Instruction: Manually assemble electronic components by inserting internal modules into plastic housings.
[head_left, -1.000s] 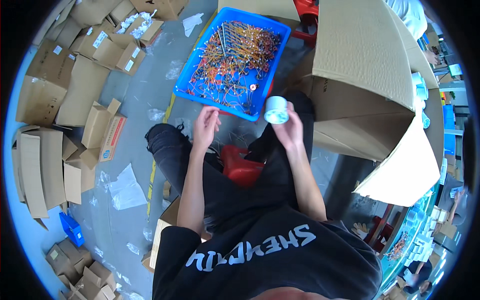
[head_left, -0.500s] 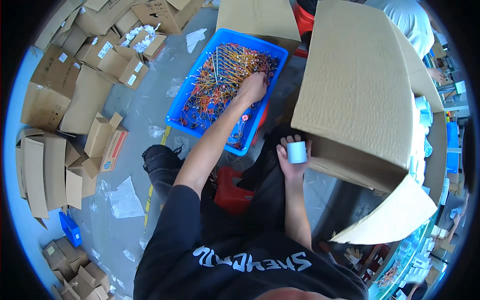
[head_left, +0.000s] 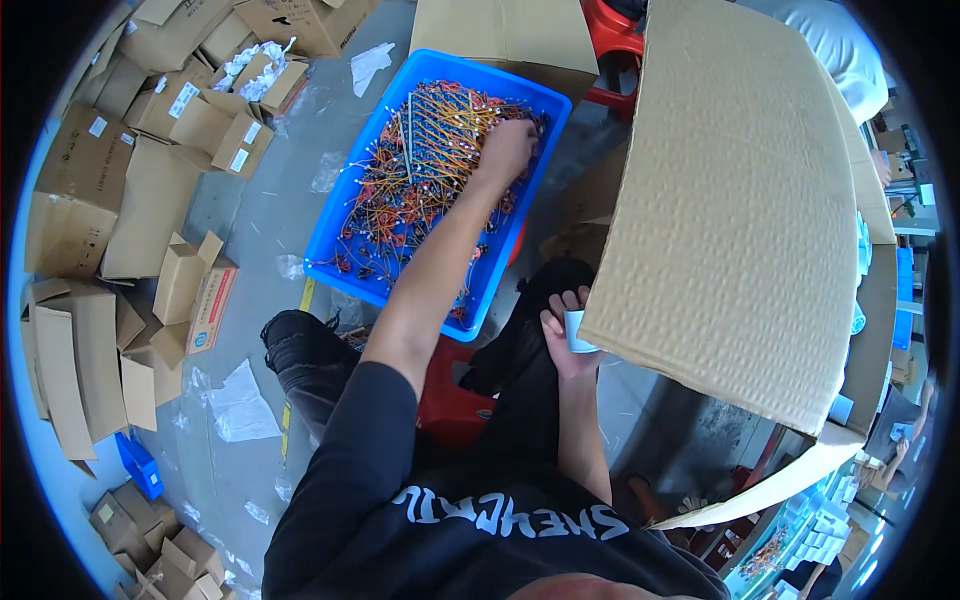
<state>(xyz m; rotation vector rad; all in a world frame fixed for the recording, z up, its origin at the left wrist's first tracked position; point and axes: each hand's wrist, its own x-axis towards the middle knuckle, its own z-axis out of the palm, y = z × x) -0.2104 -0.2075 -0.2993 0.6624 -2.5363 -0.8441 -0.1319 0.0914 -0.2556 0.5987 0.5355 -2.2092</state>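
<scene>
My left hand (head_left: 509, 152) is down in a blue plastic bin (head_left: 340, 277), on the right part of a tangled heap of thin wire leads (head_left: 425, 190) in orange, red and dark colours with small white ends. Its fingers are curled, and their tips are hidden, so what they grip cannot be made out. In front of my right thigh, my right hand (head_left: 570, 352) holds a short pale blue cylinder (head_left: 577, 334), its fingers wrapped round from behind. The edge of a large cardboard box (head_left: 740, 220) hides part of that cylinder.
Other pale cylinders (head_left: 859, 318) lie inside the large box on the right. Red stools (head_left: 612, 35) stand behind the bin and below it. Cardboard boxes (head_left: 85, 190) are heaped along the left, with plastic scraps on the floor. A person's pale clothing (head_left: 835, 50) shows far right.
My right hand and its cylinder have shifted left and down, partly behind the box edge. The box's near flap sits lower and looks narrower. My left hand stays in the wires.
</scene>
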